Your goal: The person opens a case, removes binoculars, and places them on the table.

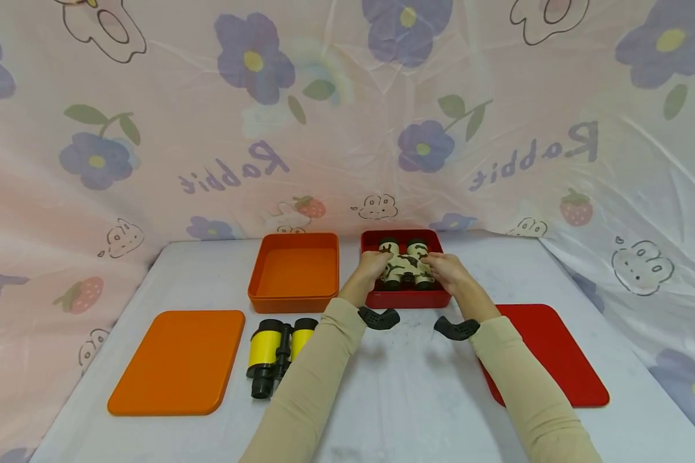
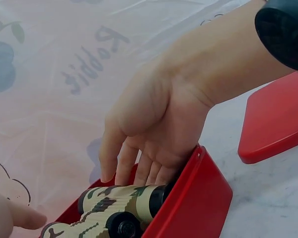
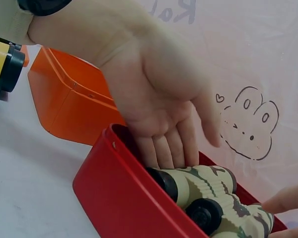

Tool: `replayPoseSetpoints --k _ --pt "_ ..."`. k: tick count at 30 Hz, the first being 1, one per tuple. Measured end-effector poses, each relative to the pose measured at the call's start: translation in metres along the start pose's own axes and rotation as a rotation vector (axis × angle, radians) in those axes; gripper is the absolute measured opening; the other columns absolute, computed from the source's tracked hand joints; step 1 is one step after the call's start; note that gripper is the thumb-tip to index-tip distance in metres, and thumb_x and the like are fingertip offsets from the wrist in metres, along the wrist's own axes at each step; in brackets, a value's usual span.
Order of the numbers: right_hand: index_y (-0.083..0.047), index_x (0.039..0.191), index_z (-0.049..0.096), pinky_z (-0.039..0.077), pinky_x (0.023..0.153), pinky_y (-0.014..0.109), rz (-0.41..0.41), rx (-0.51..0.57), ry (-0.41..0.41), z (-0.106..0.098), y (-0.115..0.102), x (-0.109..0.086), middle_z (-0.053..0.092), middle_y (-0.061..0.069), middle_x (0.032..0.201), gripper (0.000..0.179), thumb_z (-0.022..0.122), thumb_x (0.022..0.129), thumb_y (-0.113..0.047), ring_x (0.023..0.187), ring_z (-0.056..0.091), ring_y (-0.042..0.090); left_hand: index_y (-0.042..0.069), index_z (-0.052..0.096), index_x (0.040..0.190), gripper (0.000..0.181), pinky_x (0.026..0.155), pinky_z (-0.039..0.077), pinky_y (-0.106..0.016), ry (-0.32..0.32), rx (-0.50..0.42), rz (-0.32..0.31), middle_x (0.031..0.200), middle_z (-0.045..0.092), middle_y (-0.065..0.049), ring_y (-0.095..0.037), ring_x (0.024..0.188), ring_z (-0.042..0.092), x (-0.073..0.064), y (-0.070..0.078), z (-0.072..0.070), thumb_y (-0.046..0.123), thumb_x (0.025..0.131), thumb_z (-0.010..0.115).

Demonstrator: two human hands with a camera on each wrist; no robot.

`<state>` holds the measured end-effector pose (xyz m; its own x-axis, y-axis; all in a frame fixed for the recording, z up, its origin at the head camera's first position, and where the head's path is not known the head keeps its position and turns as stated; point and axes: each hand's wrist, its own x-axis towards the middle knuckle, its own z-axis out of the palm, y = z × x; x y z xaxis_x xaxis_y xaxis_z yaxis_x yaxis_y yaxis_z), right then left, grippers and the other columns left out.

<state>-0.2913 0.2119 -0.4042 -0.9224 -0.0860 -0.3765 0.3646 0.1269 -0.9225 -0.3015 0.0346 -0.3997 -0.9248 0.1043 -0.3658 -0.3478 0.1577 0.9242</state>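
Camouflage-patterned binoculars [image 1: 407,262] lie in the red box [image 1: 408,300] at the back of the table. My left hand [image 1: 372,267] reaches over the box's left side; in the right wrist view the left hand [image 3: 161,94] has its fingers straight down beside the binoculars [image 3: 238,203], thumb apart from them. On the other side is my right hand [image 1: 448,271]. The left wrist view shows that right hand [image 2: 159,114] with fingers extended down behind the binoculars [image 2: 121,198], thumb off them. Fingertips of both hands are partly hidden inside the box.
An orange box [image 1: 294,265] stands left of the red one. Yellow-and-black binoculars [image 1: 265,347] lie in front of it, partly behind my left sleeve. An orange lid [image 1: 179,363] lies at left, a red lid [image 1: 547,354] at right under my right forearm. Patterned cloth hangs behind.
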Motion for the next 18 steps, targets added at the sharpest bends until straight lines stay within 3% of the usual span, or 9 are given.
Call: replayPoseSetpoints --k 2,4,6,8,11,13,15,16,18 --pt "0.003 0.153 0.007 0.014 0.127 0.042 0.002 -0.004 0.006 -0.001 -0.001 -0.001 0.006 0.019 0.163 0.065 0.041 0.101 -0.016 0.152 0.007 0.033 0.002 0.052 0.136 0.044 0.101 0.043 -0.036 0.017 0.026 0.01 0.125 0.057 -0.007 -0.016 0.088 0.052 0.004 -0.004 0.003 0.023 0.097 0.053" --pt "0.002 0.153 0.007 0.013 0.127 0.042 0.001 -0.011 0.008 -0.001 -0.002 -0.003 0.004 0.019 0.163 0.065 0.042 0.101 -0.016 0.152 0.007 0.033 0.004 0.057 0.132 0.045 0.091 0.049 -0.031 0.018 0.025 0.072 0.12 0.061 -0.006 -0.015 0.086 0.055 0.035 -0.024 0.005 0.028 0.094 0.058" --pt "0.002 0.154 0.008 0.013 0.127 0.043 0.0 -0.017 0.011 -0.002 -0.002 -0.003 0.003 0.02 0.163 0.066 0.043 0.101 -0.016 0.152 0.006 0.035 0.005 0.059 0.13 0.045 0.09 0.05 -0.031 0.019 0.045 0.085 0.116 0.062 -0.005 -0.016 0.088 0.058 0.046 -0.029 0.006 0.03 0.092 0.061" --pt "0.002 0.154 0.009 0.014 0.127 0.043 -0.007 -0.02 0.019 -0.002 -0.001 -0.004 0.005 0.02 0.163 0.065 0.043 0.101 -0.016 0.152 0.008 0.035 0.003 0.058 0.131 0.045 0.095 0.051 -0.034 0.018 0.042 0.09 0.122 0.061 -0.009 -0.02 0.098 0.061 0.039 -0.025 0.004 0.027 0.093 0.059" --pt "0.001 0.154 0.013 0.016 0.126 0.043 -0.019 -0.024 0.034 -0.002 -0.001 -0.005 0.008 0.02 0.163 0.064 0.044 0.101 -0.016 0.152 0.012 0.036 -0.002 0.048 0.139 0.047 0.111 0.043 -0.043 0.03 0.052 0.047 0.142 0.051 -0.017 -0.027 0.117 0.056 -0.007 0.002 -0.001 0.018 0.097 0.054" --pt "0.0 0.153 0.015 0.018 0.126 0.043 -0.031 -0.027 0.044 -0.002 -0.002 -0.006 0.01 0.02 0.163 0.062 0.044 0.101 -0.016 0.151 0.015 0.035 -0.005 0.046 0.14 0.048 0.111 0.043 -0.043 0.059 0.051 0.073 0.146 0.047 -0.019 -0.029 0.122 0.055 -0.02 0.008 -0.002 0.015 0.096 0.053" --pt "-0.001 0.153 0.018 0.019 0.125 0.044 -0.037 -0.026 0.056 -0.002 -0.004 -0.006 0.012 0.019 0.163 0.062 0.046 0.101 -0.017 0.151 0.017 0.035 -0.004 0.049 0.138 0.048 0.108 0.047 -0.041 0.085 0.043 0.097 0.143 0.051 -0.019 -0.028 0.118 0.058 -0.019 0.006 -0.003 0.015 0.094 0.056" --pt "-0.001 0.153 0.019 0.02 0.125 0.044 -0.038 -0.026 0.064 -0.002 -0.005 -0.007 0.013 0.019 0.162 0.061 0.046 0.101 -0.017 0.151 0.018 0.034 -0.003 0.051 0.136 0.048 0.105 0.049 -0.04 0.1 0.039 0.11 0.14 0.053 -0.018 -0.027 0.114 0.06 -0.007 0.0 -0.002 0.015 0.093 0.058" --pt "-0.001 0.153 0.02 0.021 0.125 0.043 -0.038 -0.025 0.075 -0.002 -0.006 -0.008 0.014 0.018 0.163 0.062 0.048 0.1 -0.017 0.15 0.019 0.034 -0.003 0.053 0.134 0.047 0.104 0.051 -0.039 0.122 0.03 0.12 0.138 0.056 -0.018 -0.028 0.115 0.061 -0.009 0.002 -0.001 0.014 0.091 0.061"
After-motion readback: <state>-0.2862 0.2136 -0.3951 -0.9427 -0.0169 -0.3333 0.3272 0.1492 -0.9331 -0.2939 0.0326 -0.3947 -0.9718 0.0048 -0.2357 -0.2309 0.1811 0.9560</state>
